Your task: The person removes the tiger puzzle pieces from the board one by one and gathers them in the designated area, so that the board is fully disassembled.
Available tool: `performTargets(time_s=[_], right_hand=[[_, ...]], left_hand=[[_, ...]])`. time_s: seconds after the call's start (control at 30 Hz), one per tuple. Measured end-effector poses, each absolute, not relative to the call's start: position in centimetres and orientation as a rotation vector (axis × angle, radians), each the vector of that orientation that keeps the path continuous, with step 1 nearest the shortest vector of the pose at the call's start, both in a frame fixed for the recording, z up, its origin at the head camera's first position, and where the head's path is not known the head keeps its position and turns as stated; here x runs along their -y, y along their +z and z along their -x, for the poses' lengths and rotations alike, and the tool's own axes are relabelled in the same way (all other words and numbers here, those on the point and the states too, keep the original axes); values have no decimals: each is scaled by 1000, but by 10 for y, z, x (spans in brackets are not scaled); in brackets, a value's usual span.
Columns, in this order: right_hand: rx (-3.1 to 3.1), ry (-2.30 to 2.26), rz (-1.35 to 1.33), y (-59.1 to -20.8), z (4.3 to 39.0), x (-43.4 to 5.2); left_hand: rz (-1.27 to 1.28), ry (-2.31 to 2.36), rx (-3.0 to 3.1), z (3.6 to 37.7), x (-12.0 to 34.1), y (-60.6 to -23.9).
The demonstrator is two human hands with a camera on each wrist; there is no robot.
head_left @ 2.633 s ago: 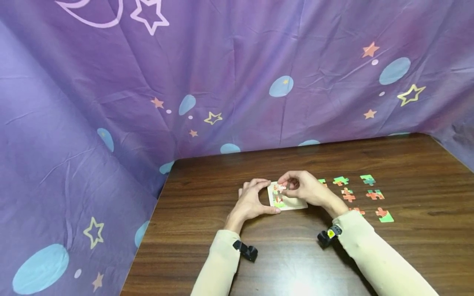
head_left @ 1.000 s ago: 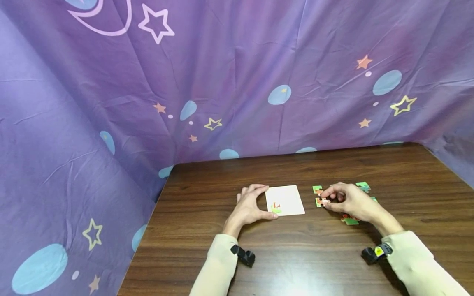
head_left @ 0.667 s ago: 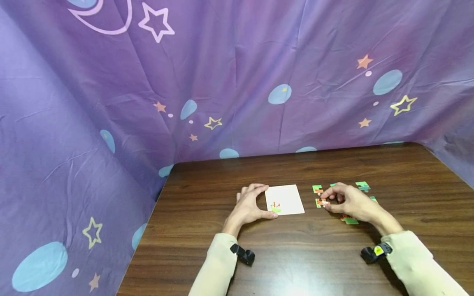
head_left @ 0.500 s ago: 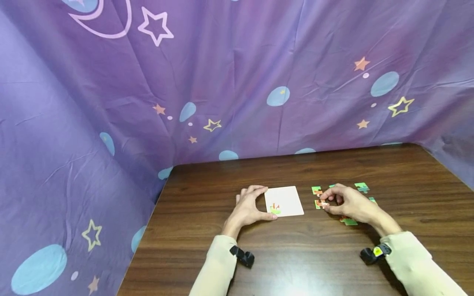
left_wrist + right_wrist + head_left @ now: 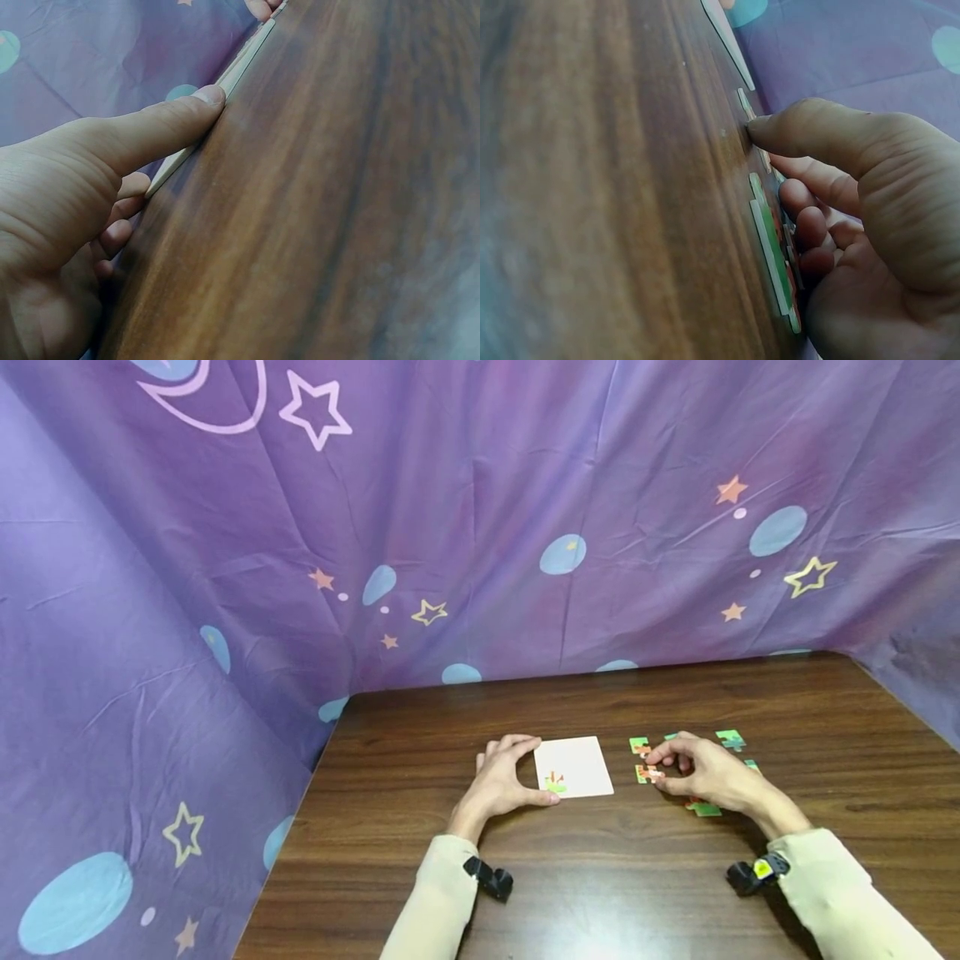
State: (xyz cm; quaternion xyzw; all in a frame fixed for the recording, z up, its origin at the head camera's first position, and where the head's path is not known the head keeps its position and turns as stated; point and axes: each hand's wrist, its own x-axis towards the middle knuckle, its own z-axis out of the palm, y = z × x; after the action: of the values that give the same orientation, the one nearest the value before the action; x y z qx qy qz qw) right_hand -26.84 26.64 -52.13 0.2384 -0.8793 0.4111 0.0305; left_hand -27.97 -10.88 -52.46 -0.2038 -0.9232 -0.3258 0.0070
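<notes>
In the head view, a white square puzzle board (image 5: 581, 764) lies flat with a small green-and-red printed patch (image 5: 555, 782) at its lower left corner. My left hand (image 5: 498, 783) holds the board's left side, thumb on the near edge and index finger at the far corner. The left wrist view shows that thumb (image 5: 206, 101) against the board's thin edge. To the right, my right hand (image 5: 708, 772) pinches a red-and-green jigsaw piece (image 5: 643, 774) between thumb and index finger, low at the table. Its other fingers are curled in. The hand hides parts of several pieces.
More jigsaw pieces lie around the right hand: one with orange (image 5: 639, 745) beyond it, a green-and-teal one (image 5: 731, 739) farther right, and a green one (image 5: 705, 808) nearer. The brown wooden table (image 5: 600, 877) meets a purple curtain (image 5: 480, 527) at the back and left.
My right hand has moved right, from over the board to the loose pieces. The piece it pinched at the board's upper left is gone from there. Over the last second both hands stay put.
</notes>
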Motion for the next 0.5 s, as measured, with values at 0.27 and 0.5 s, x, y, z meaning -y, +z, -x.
performTargets(time_s=[0.27,0.5], right_hand=[[2715,1365,-722,-520,268,-271],[2654,1645,-666,-514,270,-276]], left_hand=[[640,-1076,2854,285,110,-534],[640,-1060,2874,284,110,-529]])
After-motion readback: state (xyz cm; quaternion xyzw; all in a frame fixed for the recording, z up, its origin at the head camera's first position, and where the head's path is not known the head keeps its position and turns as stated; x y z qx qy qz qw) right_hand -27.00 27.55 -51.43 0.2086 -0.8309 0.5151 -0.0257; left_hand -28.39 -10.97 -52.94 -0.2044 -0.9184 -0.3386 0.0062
